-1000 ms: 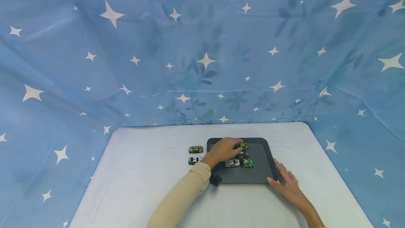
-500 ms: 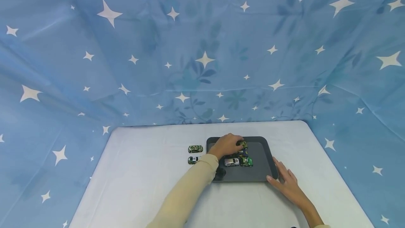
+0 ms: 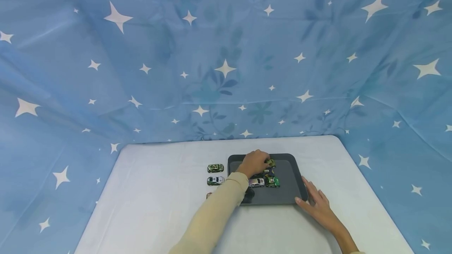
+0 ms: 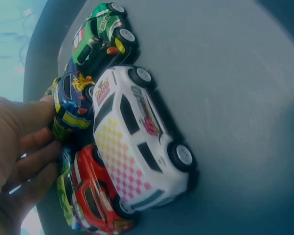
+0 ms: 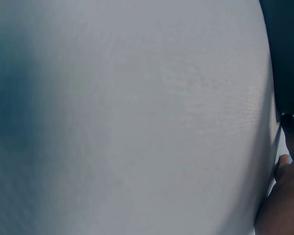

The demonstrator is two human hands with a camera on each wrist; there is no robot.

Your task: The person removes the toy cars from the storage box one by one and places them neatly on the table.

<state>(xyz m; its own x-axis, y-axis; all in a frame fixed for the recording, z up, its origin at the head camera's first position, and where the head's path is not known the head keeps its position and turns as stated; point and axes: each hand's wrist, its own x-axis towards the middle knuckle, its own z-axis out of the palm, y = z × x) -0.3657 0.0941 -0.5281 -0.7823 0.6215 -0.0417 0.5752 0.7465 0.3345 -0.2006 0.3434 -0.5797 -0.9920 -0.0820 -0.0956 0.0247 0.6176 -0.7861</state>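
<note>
My left hand (image 3: 255, 164) reaches over the dark grey tray (image 3: 287, 191) and pinches a camouflage toy car (image 3: 271, 163) at its far side. Just in front sit a blue toy car (image 4: 71, 93), a green toy car (image 3: 272, 182) and a white checkered toy car (image 4: 129, 142). The left wrist view also shows a red toy car (image 4: 93, 191) below the fingers, beside a yellow-green one (image 4: 64, 188) partly hidden. My right hand (image 3: 319, 209) rests against the tray's right side, fingers extended along the rim and thumb at the near corner.
Left of the tray on the white table (image 3: 159, 191) stand a camouflage toy car (image 3: 215, 168) and a white-and-green toy car (image 3: 215, 180). Another car (image 3: 209, 195) is mostly hidden by the left sleeve (image 3: 215, 218). A blue star-patterned curtain (image 3: 169, 69) encloses the table.
The left hand and forearm have shifted slightly right over the tray, uncovering more of the cars on the table. The right hand stays at the tray's corner. The head view has shifted a little.
</note>
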